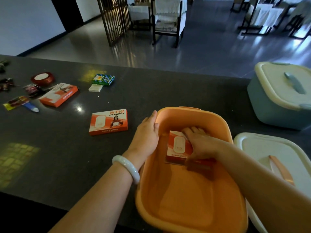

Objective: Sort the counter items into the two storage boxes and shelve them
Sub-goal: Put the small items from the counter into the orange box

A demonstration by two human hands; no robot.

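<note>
Head view: right hand [200, 142] reaches down into the orange box [190, 195], its grip curled over a red-and-white carton [178, 147] that lies on the box floor toward the far end. The carton's long axis runs roughly away from the person. Left hand [148, 132] rests flat against the outside of the box's left wall, fingers straight, steadying it and holding nothing.

Next carton [108, 121] lies on the table just left of the box, well apart from the right hand and nearer the left hand, long axis running left to right. So the left hand looks the better placed for it. A third carton [58, 95] lies farther left beside a red tape roll [42, 78], a blue pen [31, 106] and small packets; a green packet [103, 79] sits farther back.

White lid [276, 155] lies just right of the orange box; the blue box [276, 98] stands lidded beyond it. Table is dark, speckled and glossy. Behind it, a dim room with chairs [168, 19] and shiny floor.
</note>
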